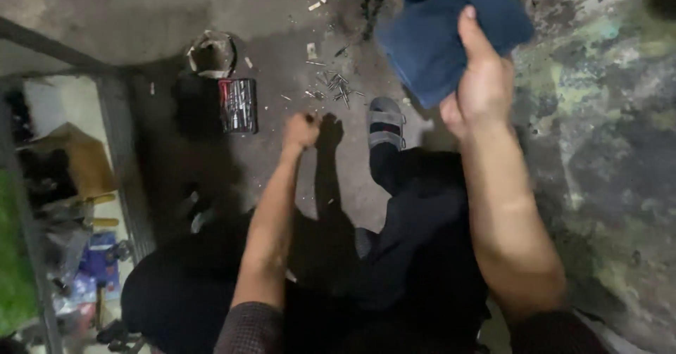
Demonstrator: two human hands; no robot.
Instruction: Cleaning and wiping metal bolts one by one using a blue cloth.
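My right hand (482,86) is raised close to the camera and grips a folded blue cloth (440,27) at the top of the view. My left hand (301,130) reaches down toward the concrete floor with its fingers closed in a fist; whether it holds something small is unclear. A scatter of small screws and metal bits (336,90) lies on the floor just beyond the left hand. A black socket set case (238,105) stands to the left of that hand. My foot in a grey sandal (386,123) rests between both arms.
A metal frame with a shelf (120,157) runs along the left, with cardboard, tools and coloured packets (95,262) below it. A torn roll of tape or paper (211,53) lies behind the case. The floor to the right (605,129) is stained and mottled.
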